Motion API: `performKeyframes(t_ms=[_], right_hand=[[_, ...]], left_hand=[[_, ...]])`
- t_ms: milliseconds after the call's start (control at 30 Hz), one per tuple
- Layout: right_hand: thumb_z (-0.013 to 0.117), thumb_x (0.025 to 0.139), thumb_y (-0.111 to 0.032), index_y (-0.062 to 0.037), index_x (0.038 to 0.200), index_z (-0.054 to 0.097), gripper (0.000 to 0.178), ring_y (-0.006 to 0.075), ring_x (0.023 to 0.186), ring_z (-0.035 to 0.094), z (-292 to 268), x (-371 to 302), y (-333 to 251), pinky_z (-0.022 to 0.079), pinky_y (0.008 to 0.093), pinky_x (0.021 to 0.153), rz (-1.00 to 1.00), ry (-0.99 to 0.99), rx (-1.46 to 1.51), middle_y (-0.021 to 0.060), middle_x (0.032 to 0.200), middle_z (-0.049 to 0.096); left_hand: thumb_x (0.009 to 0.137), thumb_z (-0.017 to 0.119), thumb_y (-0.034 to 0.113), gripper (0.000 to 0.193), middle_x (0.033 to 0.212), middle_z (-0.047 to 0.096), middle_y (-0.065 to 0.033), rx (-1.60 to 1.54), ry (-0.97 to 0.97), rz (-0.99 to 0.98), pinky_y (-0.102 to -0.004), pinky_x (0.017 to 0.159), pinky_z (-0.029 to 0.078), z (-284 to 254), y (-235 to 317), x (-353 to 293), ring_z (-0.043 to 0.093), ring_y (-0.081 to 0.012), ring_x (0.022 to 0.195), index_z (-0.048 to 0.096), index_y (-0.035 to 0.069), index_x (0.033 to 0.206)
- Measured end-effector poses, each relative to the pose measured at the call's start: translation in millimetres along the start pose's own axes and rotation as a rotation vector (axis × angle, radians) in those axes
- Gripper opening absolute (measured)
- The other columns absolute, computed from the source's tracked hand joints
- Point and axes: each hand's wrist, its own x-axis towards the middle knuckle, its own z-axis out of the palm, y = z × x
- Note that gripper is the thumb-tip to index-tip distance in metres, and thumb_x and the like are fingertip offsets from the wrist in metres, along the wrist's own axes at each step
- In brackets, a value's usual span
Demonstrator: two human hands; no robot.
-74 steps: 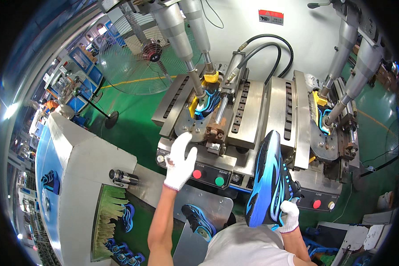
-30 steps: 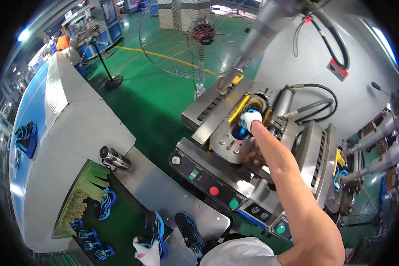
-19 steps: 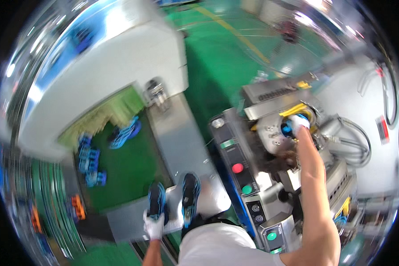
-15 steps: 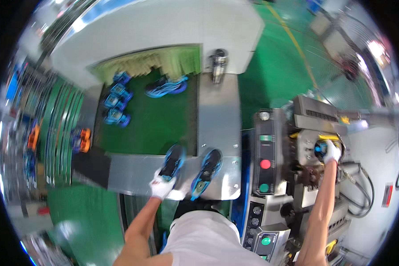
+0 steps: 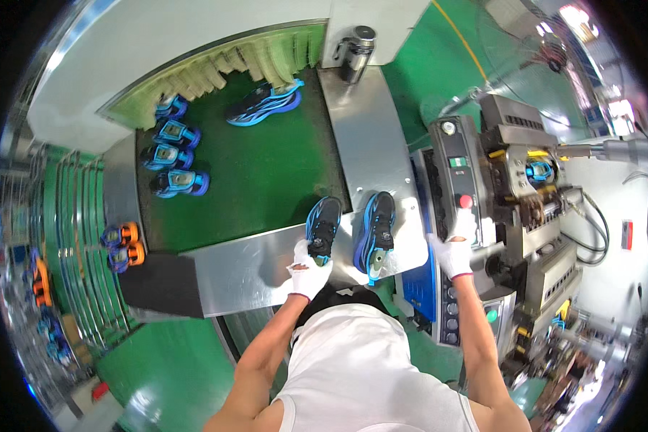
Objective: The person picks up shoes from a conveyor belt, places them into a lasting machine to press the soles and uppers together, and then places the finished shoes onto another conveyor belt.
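Black and blue, the near shoe (image 5: 325, 222) is mid-frame at the metal worktop (image 5: 248, 268)'s edge, its heel grasped in my left hand (image 5: 309, 273). A second shoe (image 5: 371, 230) stands just right of it, unheld. My right hand (image 5: 453, 253), empty with fingers extended, is by the red button (image 5: 466, 201); contact I can't tell. A third shoe (image 5: 540, 171) sits in the machine (image 5: 515, 176), upper right; five more shoes (image 5: 178, 183) occupy the green belt (image 5: 266, 169), upper left, so I judge work remains.
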Motion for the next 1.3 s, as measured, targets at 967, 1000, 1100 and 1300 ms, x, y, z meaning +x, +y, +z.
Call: performKeyframes(t_ms=[967,1000,1100,1300], right_hand=[[0.091,0.076,-0.016,0.0016,0.134,0.057,0.070,0.0130,0.098,0.065,-167,-485,-243,0.055,0.0317,0.087,1.467,1.877,1.489,0.0080,0.114,0.071],[0.089,0.077,-0.012,0.0002,0.133,0.057,0.065,0.0134,0.097,0.066,-175,-536,-246,0.055,0.0323,0.087,1.510,1.911,1.299,0.0069,0.113,0.072],[0.086,0.079,-0.010,-0.0019,0.125,0.061,0.053,0.0140,0.097,0.066,-173,-622,-271,0.053,0.0324,0.090,1.777,2.082,0.835,0.0049,0.112,0.072],[0.081,0.083,-0.028,0.0056,0.141,0.049,0.075,0.0353,0.112,0.069,-194,-766,-273,0.053,0.0432,0.099,2.398,1.460,-0.008,0.0264,0.123,0.068]], left_hand=[[0.078,0.083,0.009,0.056,0.106,0.072,-0.0033,0.565,-1.764,0.940,-0.0316,0.081,0.052,-9,259,-252,0.060,-0.0128,0.084,0.066,0.002,0.132],[0.079,0.083,0.009,0.055,0.106,0.072,-0.0026,0.402,-1.860,1.038,-0.0316,0.080,0.052,-9,243,-306,0.060,-0.0125,0.084,0.067,0.002,0.131],[0.078,0.086,0.020,0.048,0.098,0.073,-0.0049,0.381,-2.013,1.330,-0.0319,0.080,0.053,12,228,-405,0.063,-0.0141,0.084,0.071,0.001,0.120],[0.074,0.082,0.044,0.066,0.114,0.072,-0.0213,0.446,-2.002,1.876,-0.0423,0.096,0.053,53,199,-637,0.070,-0.0347,0.107,0.064,-0.003,0.117]])
